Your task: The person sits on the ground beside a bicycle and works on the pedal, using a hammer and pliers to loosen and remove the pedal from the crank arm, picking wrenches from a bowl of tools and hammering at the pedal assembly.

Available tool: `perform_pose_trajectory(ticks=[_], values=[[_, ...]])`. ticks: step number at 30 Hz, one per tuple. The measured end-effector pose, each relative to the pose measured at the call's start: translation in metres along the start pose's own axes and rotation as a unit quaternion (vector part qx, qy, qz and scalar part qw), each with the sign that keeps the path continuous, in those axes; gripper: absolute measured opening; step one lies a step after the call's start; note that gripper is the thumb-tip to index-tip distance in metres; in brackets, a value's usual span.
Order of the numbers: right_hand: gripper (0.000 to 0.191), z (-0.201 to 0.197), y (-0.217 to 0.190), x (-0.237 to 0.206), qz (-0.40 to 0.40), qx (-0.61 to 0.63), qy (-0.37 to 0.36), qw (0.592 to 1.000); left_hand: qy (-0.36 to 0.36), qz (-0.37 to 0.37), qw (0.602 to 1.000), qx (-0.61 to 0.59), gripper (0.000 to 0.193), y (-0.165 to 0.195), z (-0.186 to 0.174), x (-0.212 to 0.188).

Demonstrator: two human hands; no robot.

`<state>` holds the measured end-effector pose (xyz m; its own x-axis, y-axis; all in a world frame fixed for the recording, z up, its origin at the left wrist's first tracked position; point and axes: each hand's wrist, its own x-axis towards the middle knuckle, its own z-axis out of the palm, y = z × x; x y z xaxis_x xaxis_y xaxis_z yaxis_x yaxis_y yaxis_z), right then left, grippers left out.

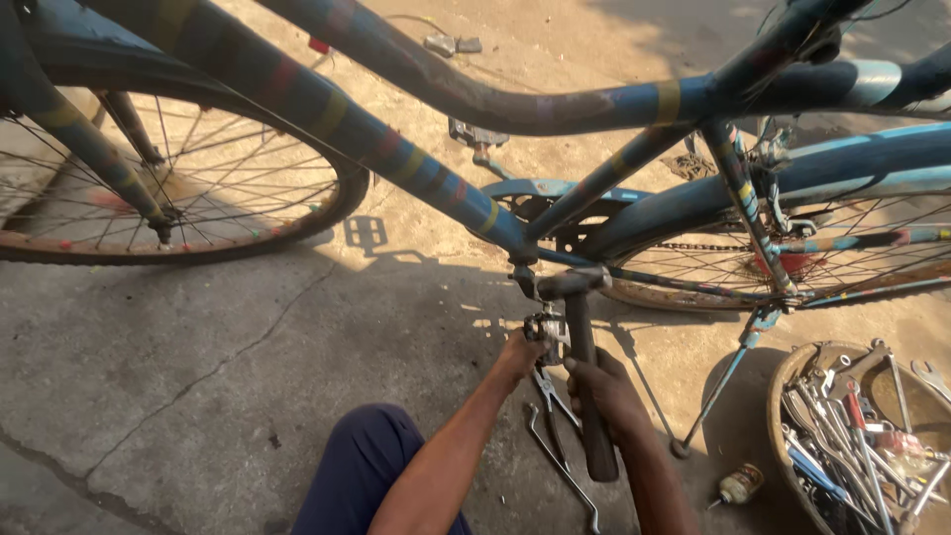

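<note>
A blue bicycle (pixel 416 163) with coloured bands on its frame stands across the view. My right hand (pixel 606 391) grips the dark handle of a hammer (pixel 580 327), whose metal head sits up by the crank and bottom bracket (pixel 525 267). My left hand (pixel 517 355) reaches under the frame and holds the pedal (pixel 547 325) at the lower end of the crank. Pliers (pixel 551 394) and a long spanner (pixel 561 466) lie on the concrete between my arms.
A round basket (pixel 783 396) full of spanners and tools sits at the lower right, with a small oil bottle (pixel 739 484) beside it. The kickstand (pixel 715 391) angles down to the ground. My knee in dark trousers (pixel 362 466) is at the bottom.
</note>
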<state>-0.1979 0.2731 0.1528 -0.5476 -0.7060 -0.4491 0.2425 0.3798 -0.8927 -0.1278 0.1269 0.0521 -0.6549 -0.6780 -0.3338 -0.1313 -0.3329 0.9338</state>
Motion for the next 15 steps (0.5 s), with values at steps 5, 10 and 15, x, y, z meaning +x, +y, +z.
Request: perform_pose_trajectory(ticks=[5,10,15], values=[[0.042,-0.054,0.103,-0.055,0.091,0.097,-0.031,0.991,0.26,0.159,0.951,0.053,0.047,0.027,-0.01,-0.02],[0.037,-0.064,0.212,-0.07,0.199,0.102,-0.048,0.974,0.316,0.492,0.726,0.362,0.039,0.071,-0.004,-0.051],[0.034,-0.085,0.234,-0.102,0.225,0.003,-0.116,0.967,0.292,0.413,0.658,0.559,0.022,0.098,0.019,-0.078]])
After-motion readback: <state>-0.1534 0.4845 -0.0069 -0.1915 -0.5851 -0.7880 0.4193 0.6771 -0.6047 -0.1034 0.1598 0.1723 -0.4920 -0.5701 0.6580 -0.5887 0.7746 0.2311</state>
